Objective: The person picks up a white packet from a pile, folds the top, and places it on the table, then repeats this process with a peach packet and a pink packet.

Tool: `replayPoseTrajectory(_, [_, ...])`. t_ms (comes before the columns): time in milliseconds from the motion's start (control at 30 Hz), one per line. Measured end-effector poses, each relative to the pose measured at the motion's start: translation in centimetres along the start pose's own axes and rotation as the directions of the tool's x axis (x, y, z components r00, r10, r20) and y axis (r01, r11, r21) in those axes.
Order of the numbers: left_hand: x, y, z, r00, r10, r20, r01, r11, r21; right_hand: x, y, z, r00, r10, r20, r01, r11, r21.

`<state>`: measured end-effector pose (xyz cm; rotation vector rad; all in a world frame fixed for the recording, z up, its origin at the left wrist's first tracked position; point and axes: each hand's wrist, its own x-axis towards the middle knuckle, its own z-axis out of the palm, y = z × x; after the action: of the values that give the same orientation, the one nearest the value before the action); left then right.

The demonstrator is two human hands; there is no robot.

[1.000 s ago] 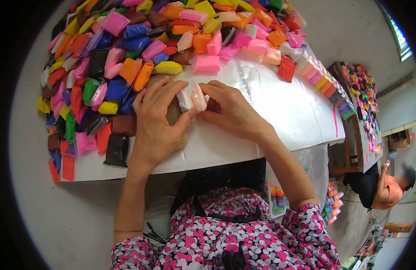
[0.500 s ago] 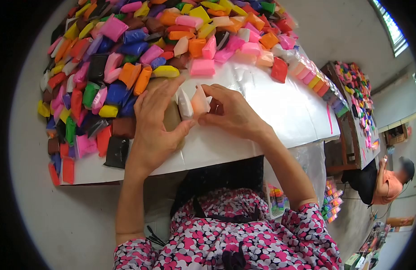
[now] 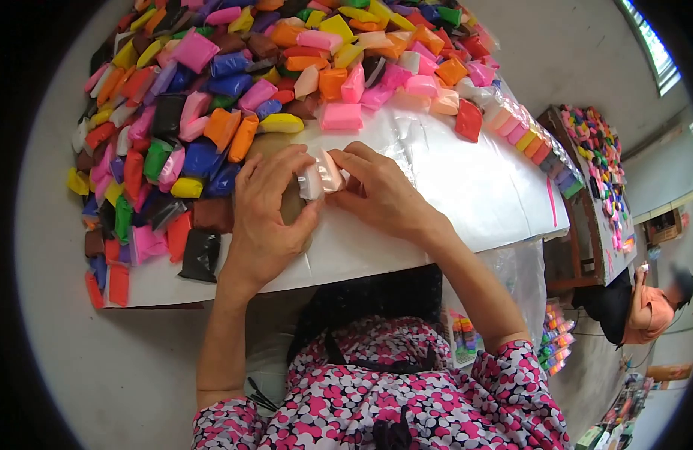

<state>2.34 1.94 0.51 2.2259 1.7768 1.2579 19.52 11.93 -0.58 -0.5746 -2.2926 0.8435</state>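
My left hand (image 3: pixel 271 214) curves its fingers and thumb around a small white clay packet (image 3: pixel 309 184) in a clear wrapper. Against it, side by side, stands a peach clay packet (image 3: pixel 330 174), gripped at its right edge by the thumb and fingers of my right hand (image 3: pixel 387 187). Both packets are held close over the table's white covering (image 3: pixel 346 244). Beneath my left hand lies a smooth tan-brown object (image 3: pixel 291 196), partly hidden by the fingers.
A large heap of wrapped clay packets (image 3: pixel 204 154) in many colours covers the left and back. A row of multicoloured packets (image 3: pixel 530 139) lines the right edge. At far right, a person (image 3: pixel 646 307) sits by another laden table (image 3: pixel 597 187).
The peach packet has come down and tilted in against the white one, and the two now sit flush together. My left fingers have curled in more tightly. The view has shifted slightly.
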Motion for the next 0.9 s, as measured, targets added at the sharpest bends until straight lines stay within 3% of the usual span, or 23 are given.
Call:
replayPoseTrajectory(133, [0.5, 1.2, -0.8, 0.996, -0.046, 0.072, 0.051, 0.996, -0.076, -0.2, -0.2, -0.7, 0.999, 0.013, 0.031, -0.013, 1.0, 0.009])
replayPoseTrajectory(233, [1.2, 1.0, -0.6, 0.998, 0.05, 0.034, -0.047, 0.994, -0.099, -0.3, -0.1, -0.7, 0.999, 0.018, 0.029, -0.018, 1.0, 0.01])
replayPoseTrajectory(433, [2.2, 1.1, 0.1, 0.994, 0.067, 0.087, -0.066, 0.998, -0.012, -0.6, 0.1, -0.8, 0.999, 0.027, 0.045, -0.027, 1.0, 0.0])
replayPoseTrajectory(867, [2.7, 1.5, 0.7, 0.992, 0.125, 0.009, -0.125, 0.992, 0.025, -0.5, 0.3, -0.9, 1.0, -0.009, 0.02, 0.009, 1.0, 0.0])
replayPoseTrajectory(900, [2.7, 1.8, 0.4, 0.995, 0.082, 0.061, -0.083, 0.996, 0.019, -0.5, 0.0, -1.0, 0.999, 0.026, 0.034, -0.026, 1.0, 0.003])
